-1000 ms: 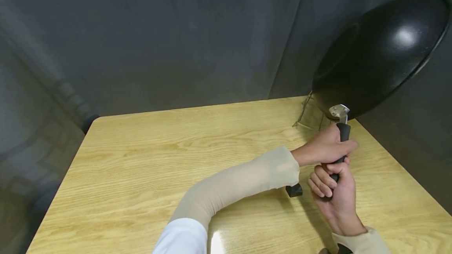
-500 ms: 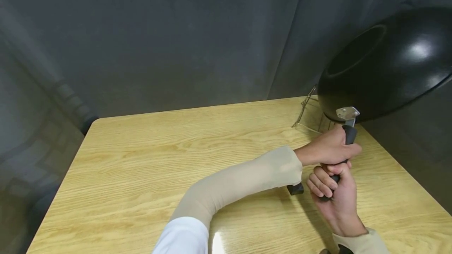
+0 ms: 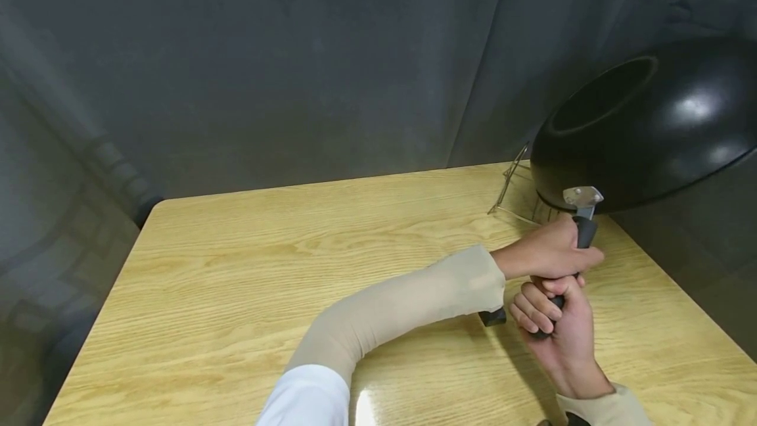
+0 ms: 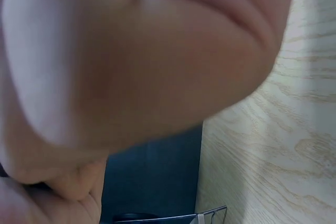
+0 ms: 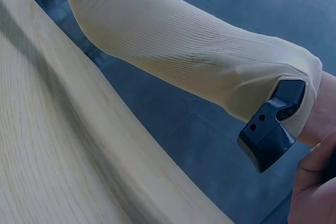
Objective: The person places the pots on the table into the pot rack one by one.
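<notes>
One glossy black, rounded wok (image 3: 650, 137) was tilted, far right. Left hand (image 3: 550, 252), right hand (image 3: 564, 334): fingers gripped its black handle (image 3: 585, 233).

The left arm (image 3: 408, 298) angles rightward, bent — the left hand (image 3: 549, 250) gripping just beyond the right hand (image 3: 569, 331), also curled.

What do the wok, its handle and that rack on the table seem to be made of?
Wok: probably metal, smooth glossy black, with bright highlights. Handle: black, matte grip, likely plastic or rubber; its bracket looks like bare metal, silvery and shiny. Rack: metal wire, apparently, from its slender, shiny rods.
</notes>
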Demonstrator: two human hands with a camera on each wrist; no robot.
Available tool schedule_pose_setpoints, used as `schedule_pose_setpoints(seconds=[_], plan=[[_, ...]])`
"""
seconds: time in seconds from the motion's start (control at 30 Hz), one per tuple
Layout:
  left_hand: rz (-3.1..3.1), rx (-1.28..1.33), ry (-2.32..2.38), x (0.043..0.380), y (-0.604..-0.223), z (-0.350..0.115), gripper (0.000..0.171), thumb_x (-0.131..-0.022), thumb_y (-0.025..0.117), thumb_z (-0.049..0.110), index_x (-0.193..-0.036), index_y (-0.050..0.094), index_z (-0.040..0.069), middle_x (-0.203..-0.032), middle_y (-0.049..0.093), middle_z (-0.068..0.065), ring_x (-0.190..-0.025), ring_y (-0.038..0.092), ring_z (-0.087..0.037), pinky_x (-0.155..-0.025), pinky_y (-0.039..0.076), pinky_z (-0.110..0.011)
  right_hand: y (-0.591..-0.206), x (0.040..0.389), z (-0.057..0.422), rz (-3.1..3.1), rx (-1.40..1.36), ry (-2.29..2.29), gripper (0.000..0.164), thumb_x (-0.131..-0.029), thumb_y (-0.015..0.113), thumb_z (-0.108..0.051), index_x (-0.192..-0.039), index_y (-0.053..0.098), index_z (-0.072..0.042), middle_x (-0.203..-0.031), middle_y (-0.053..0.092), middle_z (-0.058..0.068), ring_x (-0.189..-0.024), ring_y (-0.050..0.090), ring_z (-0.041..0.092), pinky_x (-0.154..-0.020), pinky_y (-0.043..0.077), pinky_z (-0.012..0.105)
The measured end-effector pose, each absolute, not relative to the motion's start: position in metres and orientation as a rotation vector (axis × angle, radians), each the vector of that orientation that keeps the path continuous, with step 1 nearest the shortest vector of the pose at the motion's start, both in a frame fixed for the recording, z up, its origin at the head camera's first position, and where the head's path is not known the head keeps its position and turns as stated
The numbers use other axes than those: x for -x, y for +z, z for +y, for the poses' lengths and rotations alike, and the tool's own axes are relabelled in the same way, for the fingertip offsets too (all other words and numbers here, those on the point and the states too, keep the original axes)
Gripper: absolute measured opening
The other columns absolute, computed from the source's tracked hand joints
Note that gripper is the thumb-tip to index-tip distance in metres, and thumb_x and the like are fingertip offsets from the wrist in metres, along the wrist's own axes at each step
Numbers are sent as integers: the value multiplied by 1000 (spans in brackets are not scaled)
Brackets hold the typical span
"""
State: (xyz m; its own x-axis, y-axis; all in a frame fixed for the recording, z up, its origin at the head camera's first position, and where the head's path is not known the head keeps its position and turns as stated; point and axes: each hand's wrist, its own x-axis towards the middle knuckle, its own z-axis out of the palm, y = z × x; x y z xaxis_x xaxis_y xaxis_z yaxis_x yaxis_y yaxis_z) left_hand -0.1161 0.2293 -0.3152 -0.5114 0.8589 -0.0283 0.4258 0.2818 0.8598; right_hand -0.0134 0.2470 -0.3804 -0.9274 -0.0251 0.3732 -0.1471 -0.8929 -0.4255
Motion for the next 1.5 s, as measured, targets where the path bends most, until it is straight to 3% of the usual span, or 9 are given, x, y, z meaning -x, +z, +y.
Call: schedule_pose_setpoints(seconds=[0.53, 0.8, 1.0, 1.5], plan=[[2026, -1173, 1138, 116, -317, 230, 27, -94, 64, 18, -69, 59, 9, -58, 66, 4, -52, 65, -3, -51, 48, -20, -381, 8, 248, -757, -528, 2951, 26, -97, 27, -1, -73, 23, -9, -54, 16, -1, -43, 14, 13, -49, 11, 24], [2015, -1162, 1139, 115, -320, 230, 32, -95, 64, 20, -65, 65, 9, -57, 67, 6, -51, 63, -5, -48, 46, -20, -378, 3, 247, -792, -389, 2964, 34, -101, 23, -1, -74, 42, -7, -56, 14, -1, -46, 13, 14, -51, 23, 23], [1979, -1105, 1170, 112, -324, 228, 35, -94, 64, 20, -62, 65, 8, -57, 67, 5, -49, 62, -7, -46, 45, -21, -378, 0, 247, -804, -387, 2981, 33, -103, 24, -2, -72, 36, -8, -57, 14, -1, -47, 12, 14, -53, 36, 23], [1847, -1061, 1279, 114, -329, 221, 37, -96, 63, 17, -61, 59, 7, -57, 65, 1, -50, 64, -10, -46, 45, -21, -377, -1, 248, -905, -355, 2990, 35, -105, 26, -4, -71, 34, -9, -59, 13, -2, -49, 10, 13, -56, 44, 22]])
